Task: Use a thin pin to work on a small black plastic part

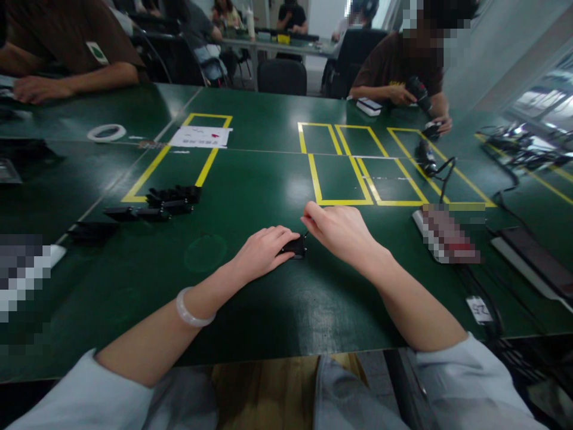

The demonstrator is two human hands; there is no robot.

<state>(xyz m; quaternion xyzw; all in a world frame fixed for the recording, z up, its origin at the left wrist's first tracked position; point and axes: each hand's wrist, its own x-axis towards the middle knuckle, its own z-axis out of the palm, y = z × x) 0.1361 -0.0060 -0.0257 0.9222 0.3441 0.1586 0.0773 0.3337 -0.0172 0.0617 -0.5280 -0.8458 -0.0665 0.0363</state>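
In the middle of the green table [250, 310], my left hand [264, 251] is closed round a small black block-like part [295, 246] lying on the tabletop. A pale bracelet [188, 307] circles that wrist. My right hand [338, 230] is pinched shut just to the right of the part. From its fingertips a thin dark piece [307, 235] reaches down to the part's right end. Most of whatever the right hand grips is hidden, so its kind cannot be made out. Several similar black parts [168, 206] lie in a group to the left.
Yellow tape outlines [344, 202] mark the table. A paper sheet [201, 137] and a white tape roll [106, 132] lie at the far left. Blurred devices [447, 239] and cables [486, 292] stand at the right. Across the table, a person [403, 77] holds a black power tool [418, 92].
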